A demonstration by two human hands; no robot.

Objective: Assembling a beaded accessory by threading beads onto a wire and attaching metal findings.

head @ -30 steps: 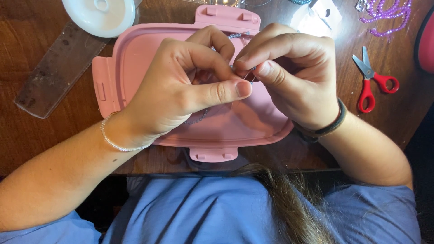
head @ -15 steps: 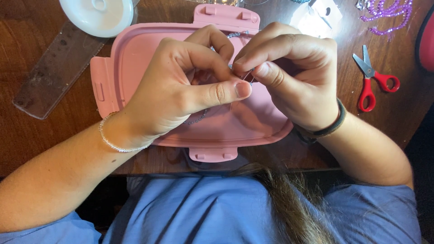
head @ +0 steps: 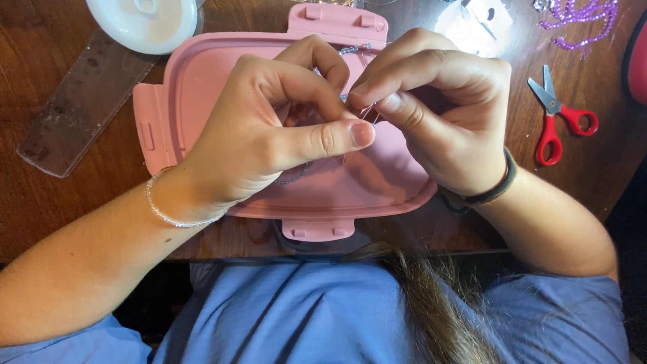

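Whatever the fingers (head: 377, 101) of both hands pinch between them is too small to make out; only a thin glint of wire or chain (head: 296, 176) shows below the left thumb, and most of it is lost behind the hands. Much of the pink lid (head: 202, 74) is covered by them too. Beyond the fingers, the white round dish (head: 145, 23), the purple beads (head: 583, 17) and a red thing (head: 637, 57) at far right are cut by the picture's edge.

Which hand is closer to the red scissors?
Right. The right hand is beside the red scissors, just left of them in the picture; the left hand is farther, beyond the right hand.
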